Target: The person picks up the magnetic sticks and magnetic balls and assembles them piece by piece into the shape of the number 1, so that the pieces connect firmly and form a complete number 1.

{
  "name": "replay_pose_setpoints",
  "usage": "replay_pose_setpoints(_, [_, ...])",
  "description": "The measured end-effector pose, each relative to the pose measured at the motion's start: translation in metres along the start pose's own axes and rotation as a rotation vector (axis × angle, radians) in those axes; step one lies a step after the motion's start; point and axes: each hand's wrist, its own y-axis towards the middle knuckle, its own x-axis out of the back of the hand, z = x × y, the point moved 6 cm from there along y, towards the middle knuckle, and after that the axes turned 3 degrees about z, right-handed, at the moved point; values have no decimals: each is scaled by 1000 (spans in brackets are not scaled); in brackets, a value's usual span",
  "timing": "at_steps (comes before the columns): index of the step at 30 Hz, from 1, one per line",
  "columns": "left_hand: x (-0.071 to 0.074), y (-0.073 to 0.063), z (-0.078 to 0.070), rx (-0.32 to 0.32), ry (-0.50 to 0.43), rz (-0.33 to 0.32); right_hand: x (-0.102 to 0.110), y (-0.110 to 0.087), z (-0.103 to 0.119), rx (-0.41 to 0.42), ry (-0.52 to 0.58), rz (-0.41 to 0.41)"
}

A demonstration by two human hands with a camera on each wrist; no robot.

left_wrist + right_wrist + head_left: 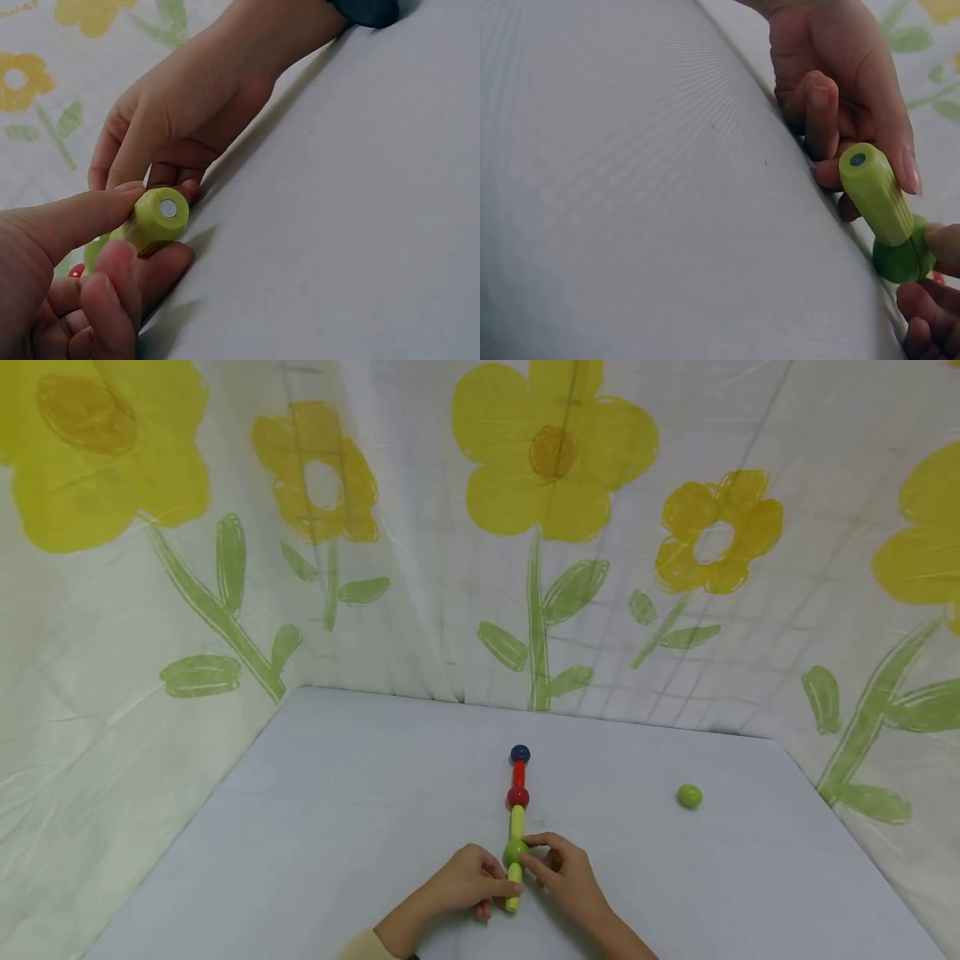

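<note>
A straight line of toy rods and balls runs away from me on the table. At the near end my left hand (467,881) pinches a yellow-green rod (513,902) between thumb and fingers. Its free end has a round silver inset in the left wrist view, where the rod (154,221) points at the camera. My right hand (568,875) pinches the green ball (515,852) from the right, where the rod's other end meets it. Beyond it follow another yellow-green rod (517,821), a red ball (518,797), a red rod (519,774) and a dark blue ball (521,754).
A loose green ball (690,796) lies on the white table (360,777), to the right of the line. Behind the table's far edge hangs a white curtain (420,610) painted with yellow flowers.
</note>
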Motion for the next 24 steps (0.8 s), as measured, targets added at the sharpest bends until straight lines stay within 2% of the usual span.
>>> replay_pose_setpoints(6, [-6,-1,-2,16,-27,-52,0,0,-2,-8,-17,-3])
replay_pose_setpoints(15, [-4,-3,-5,45,-5,-50,-1,-1,-4,-3,-12,-7])
replay_pose_setpoints(24, [-3,0,-2,20,9,-47,-1,0,-4,-10,-13,-6])
